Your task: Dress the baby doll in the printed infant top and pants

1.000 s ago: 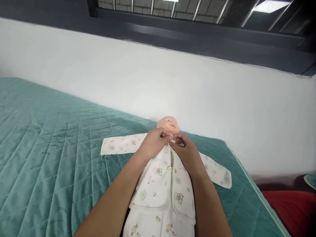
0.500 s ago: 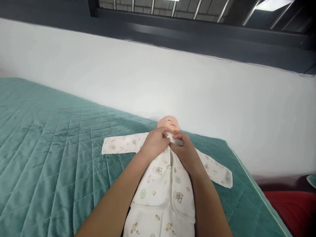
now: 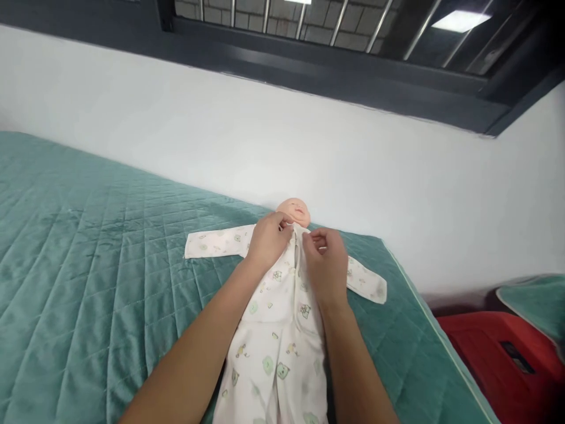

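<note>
A baby doll (image 3: 295,209) lies on its back, dressed in a white printed baby outfit (image 3: 282,341) with both sleeves stretched out to the sides. At the collar, just below the chin, my left hand (image 3: 270,240) pinches the fabric near the top of the front opening. My right hand (image 3: 325,256) is at the other side of the opening, its fingers curled together close to the fabric edge; whether cloth is between them is hard to make out. Below the hands, the front opening runs down the chest, with a button partly visible.
Underneath is a green quilted bed cover (image 3: 97,277), reaching a white wall (image 3: 212,135) behind the doll's head. A dark window frame (image 3: 309,65) with bars runs above. Beyond the bed's right edge stands a red plastic chair or stool (image 3: 489,353) beside more green fabric (image 3: 534,303).
My right hand has moved away from my left at the collar, to the right. The view has shifted, bringing more of the red object into sight.
</note>
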A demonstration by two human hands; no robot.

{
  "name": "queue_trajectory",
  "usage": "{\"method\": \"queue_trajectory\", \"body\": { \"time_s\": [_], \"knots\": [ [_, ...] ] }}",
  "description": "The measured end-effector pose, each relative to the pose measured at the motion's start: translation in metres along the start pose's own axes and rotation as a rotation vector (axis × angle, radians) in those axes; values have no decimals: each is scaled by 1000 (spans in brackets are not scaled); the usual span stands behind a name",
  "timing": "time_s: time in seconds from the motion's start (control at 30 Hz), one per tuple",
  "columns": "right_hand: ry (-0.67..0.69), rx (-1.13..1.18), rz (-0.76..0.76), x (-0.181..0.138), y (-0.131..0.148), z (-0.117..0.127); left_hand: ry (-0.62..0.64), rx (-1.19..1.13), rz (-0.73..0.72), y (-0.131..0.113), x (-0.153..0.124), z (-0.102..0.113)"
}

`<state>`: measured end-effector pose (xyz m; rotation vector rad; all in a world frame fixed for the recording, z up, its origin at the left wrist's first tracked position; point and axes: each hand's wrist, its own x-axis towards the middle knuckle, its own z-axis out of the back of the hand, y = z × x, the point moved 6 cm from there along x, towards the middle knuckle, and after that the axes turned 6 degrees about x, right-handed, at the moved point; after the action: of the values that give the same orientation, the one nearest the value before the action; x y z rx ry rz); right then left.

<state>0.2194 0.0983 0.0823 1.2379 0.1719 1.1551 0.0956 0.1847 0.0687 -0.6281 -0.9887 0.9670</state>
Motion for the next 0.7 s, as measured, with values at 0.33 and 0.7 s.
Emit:
{"method": "queue_trajectory", "body": {
  "time_s": [0.33,0.7],
  "knots": [
    [89,25,-116,-47,-4,3,102,-131,-62,-1,-53,12],
    [119,390,-271,-33,-24,4,135,-146,-75,-8,-45,12]
  ]
}}
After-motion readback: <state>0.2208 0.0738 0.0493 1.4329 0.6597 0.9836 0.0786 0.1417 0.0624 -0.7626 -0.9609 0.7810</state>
